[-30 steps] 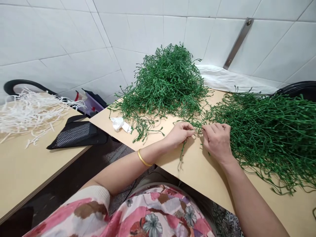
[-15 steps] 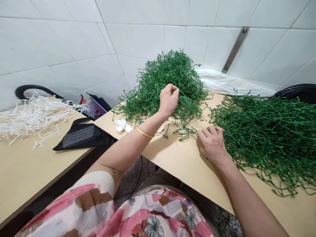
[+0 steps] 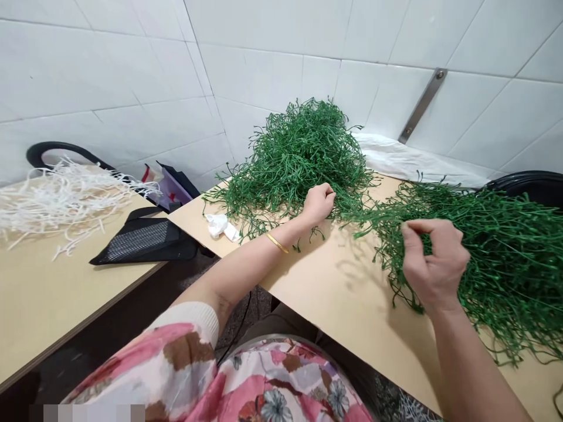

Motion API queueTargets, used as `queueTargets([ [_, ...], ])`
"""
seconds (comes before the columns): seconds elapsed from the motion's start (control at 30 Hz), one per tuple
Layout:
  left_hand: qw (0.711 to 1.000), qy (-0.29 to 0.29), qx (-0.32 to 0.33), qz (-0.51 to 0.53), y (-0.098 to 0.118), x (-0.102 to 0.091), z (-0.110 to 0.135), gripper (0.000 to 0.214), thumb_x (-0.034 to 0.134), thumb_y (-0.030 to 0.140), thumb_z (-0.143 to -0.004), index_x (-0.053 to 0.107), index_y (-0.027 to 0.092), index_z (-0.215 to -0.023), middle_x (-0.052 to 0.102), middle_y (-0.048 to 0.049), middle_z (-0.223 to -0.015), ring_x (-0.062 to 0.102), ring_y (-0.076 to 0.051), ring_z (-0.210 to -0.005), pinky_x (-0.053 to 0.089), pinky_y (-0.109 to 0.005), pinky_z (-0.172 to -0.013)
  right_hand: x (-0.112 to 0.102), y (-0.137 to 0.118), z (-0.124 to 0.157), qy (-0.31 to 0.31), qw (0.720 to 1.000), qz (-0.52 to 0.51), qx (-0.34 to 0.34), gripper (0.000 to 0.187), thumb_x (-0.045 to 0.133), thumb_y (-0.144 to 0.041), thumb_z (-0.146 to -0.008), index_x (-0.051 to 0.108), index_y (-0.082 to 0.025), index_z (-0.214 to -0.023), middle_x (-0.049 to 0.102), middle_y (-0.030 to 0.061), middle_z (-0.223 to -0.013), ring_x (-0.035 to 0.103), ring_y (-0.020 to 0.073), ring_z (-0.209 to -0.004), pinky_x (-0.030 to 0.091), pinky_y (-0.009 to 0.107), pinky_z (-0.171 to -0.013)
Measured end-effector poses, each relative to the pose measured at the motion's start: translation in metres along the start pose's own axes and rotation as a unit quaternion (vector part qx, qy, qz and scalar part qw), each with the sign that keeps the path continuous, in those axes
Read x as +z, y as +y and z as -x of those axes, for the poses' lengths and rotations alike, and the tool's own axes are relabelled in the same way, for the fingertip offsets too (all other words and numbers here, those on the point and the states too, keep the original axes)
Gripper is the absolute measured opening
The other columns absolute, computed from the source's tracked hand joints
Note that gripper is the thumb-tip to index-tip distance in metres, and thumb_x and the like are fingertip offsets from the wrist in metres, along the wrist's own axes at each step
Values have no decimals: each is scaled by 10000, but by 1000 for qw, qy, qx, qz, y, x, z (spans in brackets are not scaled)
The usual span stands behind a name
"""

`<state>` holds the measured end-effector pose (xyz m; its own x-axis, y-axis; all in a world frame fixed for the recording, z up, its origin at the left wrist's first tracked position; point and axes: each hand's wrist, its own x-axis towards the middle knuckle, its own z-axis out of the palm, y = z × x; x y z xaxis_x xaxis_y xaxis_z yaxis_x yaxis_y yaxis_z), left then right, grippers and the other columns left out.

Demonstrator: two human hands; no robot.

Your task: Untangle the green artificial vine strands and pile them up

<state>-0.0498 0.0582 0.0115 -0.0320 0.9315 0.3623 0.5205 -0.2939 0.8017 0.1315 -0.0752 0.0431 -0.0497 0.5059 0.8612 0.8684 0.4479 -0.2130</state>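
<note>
My right hand (image 3: 435, 261) is raised over the table in a pinch. Between its thumb and forefinger is a small bunch of thin green sprigs (image 3: 372, 218), reaching left over the tabletop and casting a shadow. At the front edge of the tall pile of green sprigs (image 3: 308, 152), my left hand (image 3: 319, 204) is closed with its fingers turned away, so anything in them is hidden. A second, wider pile of green sprigs (image 3: 514, 258) lies behind and to the right of my right hand. The sprigs have small knobbed tips.
Crumpled white tissue (image 3: 221, 227) lies near the left corner of the table (image 3: 347, 305). A separate table at left bears white strands (image 3: 65, 196) and a black mesh pouch (image 3: 143, 240). White sheeting (image 3: 409, 155) runs along the tiled wall, below a metal bracket (image 3: 423, 105).
My right hand has risen from the tabletop and moved right, now with sprigs in its pinch. My left hand has come down and right to the pile's front edge.
</note>
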Motion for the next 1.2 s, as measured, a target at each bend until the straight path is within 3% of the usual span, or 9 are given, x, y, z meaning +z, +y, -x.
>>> queueTargets([
  [0.17,991,-2,-1,-135,-3,3,-6,157,417,223,-778,547,187,-697,600,-47,-728,540,-165,-716,385,-279,-647,-4,4,-30,57,976,-121,171,103,540,-281,-794,562,-182,-807,576,20,-716,581,158,-672,433,315,-630],
  [0.33,968,35,26,-245,2,-9,-21,201,368,241,-833,563,194,-846,613,-84,-874,571,-186,-823,392,-280,-678,-11,24,-58,230,911,-283,194,83,565,-206,-735,497,-185,-693,458,-30,-576,526,122,-520,441,335,-543],
  [0.43,952,67,53,-294,7,-19,-29,256,324,260,-859,548,181,-955,590,-105,-961,573,-201,-870,402,-294,-709,-21,34,-72,248,885,-326,221,128,517,-151,-743,438,-212,-664,410,-48,-579,506,100,-504,442,331,-523],
  [0.63,910,-72,74,-401,14,-31,-12,326,450,136,-741,550,137,-1051,541,-164,-1062,564,-277,-909,434,-350,-686,-21,31,-91,235,897,-306,215,146,404,-105,-799,387,-216,-705,383,-60,-600,558,94,-559,373,266,-477],
  [0.77,889,-40,231,-392,23,-23,28,541,396,111,-783,359,190,-1317,395,-172,-1316,358,-320,-1213,400,-400,-833,-9,27,-102,232,921,-251,187,126,383,-148,-826,351,-222,-729,385,-58,-621,597,100,-585,332,234,-473],
  [0.87,848,-118,380,-349,22,-9,55,485,378,291,-849,352,259,-1333,308,-116,-1417,162,-324,-1333,221,-514,-1001,1,24,-107,243,924,-240,171,105,392,-172,-831,350,-218,-746,414,-50,-631,595,97,-577,332,231,-488],
  [0.93,829,-180,412,-333,14,3,61,505,354,422,-851,370,254,-1327,275,-110,-1442,118,-318,-1350,125,-555,-1028,8,18,-104,244,924,-248,162,84,409,-186,-830,361,-208,-764,449,-34,-630,592,105,-579,348,242,-510],
  [1.1,851,-231,314,-351,-10,26,23,575,242,506,-856,461,174,-1272,302,-143,-1427,152,-304,-1344,141,-542,-1031,31,-3,-59,102,945,-247,191,65,456,-242,-812,436,-195,-772,526,5,-663,542,115,-609,415,274,-615],
  [1.2,843,-251,302,-367,-18,33,-8,506,305,469,-847,509,201,-1225,315,-124,-1423,164,-308,-1337,178,-541,-1013,40,-10,-19,-152,937,-157,272,98,481,-248,-766,450,-209,-682,493,-17,-578,463,115,-528,351,250,-517],
])
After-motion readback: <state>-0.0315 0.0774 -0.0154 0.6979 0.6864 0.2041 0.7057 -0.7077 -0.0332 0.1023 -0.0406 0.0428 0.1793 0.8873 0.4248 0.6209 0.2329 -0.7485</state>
